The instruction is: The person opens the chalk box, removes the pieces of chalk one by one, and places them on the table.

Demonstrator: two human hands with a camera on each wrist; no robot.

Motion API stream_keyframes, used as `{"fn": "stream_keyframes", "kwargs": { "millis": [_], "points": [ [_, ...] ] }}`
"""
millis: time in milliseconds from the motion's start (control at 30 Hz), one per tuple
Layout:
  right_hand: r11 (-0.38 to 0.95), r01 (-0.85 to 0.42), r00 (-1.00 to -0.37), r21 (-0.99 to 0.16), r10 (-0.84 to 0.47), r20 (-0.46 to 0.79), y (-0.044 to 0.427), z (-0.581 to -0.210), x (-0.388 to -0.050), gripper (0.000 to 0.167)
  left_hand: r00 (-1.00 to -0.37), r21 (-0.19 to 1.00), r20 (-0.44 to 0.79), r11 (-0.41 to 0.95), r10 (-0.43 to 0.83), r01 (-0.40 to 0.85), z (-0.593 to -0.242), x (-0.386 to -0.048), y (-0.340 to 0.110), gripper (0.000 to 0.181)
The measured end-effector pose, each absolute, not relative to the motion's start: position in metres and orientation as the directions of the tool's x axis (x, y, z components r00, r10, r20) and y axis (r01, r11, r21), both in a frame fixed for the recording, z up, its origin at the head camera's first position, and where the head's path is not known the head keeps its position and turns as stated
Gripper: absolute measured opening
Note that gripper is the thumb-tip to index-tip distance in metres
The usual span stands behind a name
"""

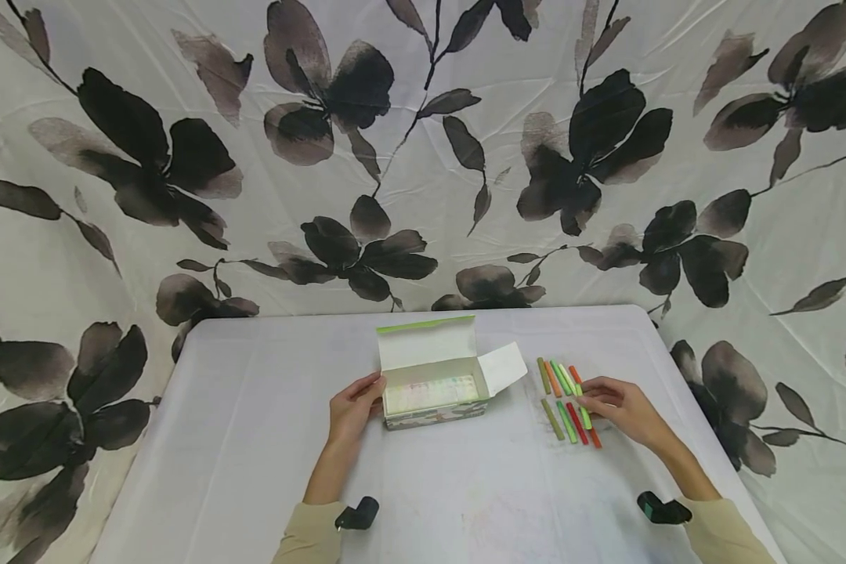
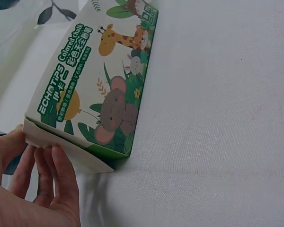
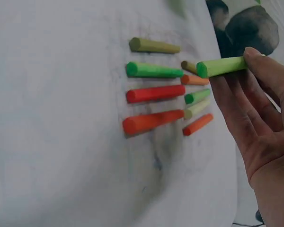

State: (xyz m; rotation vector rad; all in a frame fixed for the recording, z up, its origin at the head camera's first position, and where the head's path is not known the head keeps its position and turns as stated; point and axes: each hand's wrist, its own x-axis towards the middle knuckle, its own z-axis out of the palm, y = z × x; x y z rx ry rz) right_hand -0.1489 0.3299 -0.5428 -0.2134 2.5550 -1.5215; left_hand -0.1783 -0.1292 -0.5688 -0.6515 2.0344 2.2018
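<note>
An open cardboard chalk box (image 1: pixel 433 413) sits on the table, its inside pale with faint coloured marks. My left hand (image 1: pixel 356 407) holds its left end, thumb and fingers at the end flap (image 2: pixel 68 146). Printed animals and the words "Colored chalk" show on the box front (image 2: pixel 97 80) in the left wrist view. My right hand (image 1: pixel 623 407) pinches a light green chalk stick (image 3: pixel 222 67) by one end, raised over the others. Below it, two rows of chalk lie on the table, among them a red stick (image 3: pixel 156 93), an orange stick (image 3: pixel 154 122) and an olive stick (image 3: pixel 156 46).
The box lid (image 1: pixel 428 345) stands raised at the back, and a side flap (image 1: pixel 504 366) sticks out to the right towards the chalk. A white cloth covers the table (image 1: pixel 268 392). Behind it hangs a flower-patterned sheet (image 1: pixel 409 180).
</note>
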Motion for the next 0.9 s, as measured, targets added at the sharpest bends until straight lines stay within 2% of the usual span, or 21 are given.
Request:
{"fn": "stream_keyframes", "kwargs": {
  "millis": [300,500,900],
  "points": [
    [0.496,0.014,-0.987,-0.868,-0.134,-0.092,0.35,-0.562,-0.137,0.036,-0.904,0.936,-0.352,-0.104,-0.244,-0.336,-0.569,-0.178,-0.128,0.039],
    [0.535,0.06,-0.989,-0.843,-0.081,-0.122,0.354,-0.572,-0.135,0.039,-0.901,0.935,-0.354,-0.121,-0.25,-0.334,-0.569,-0.179,-0.128,0.038],
    [0.706,0.07,-0.996,-0.705,0.014,-0.085,0.355,-0.583,-0.131,0.032,-0.898,0.93,-0.366,-0.121,-0.244,-0.346,-0.571,-0.178,-0.127,0.04]
  ]
}}
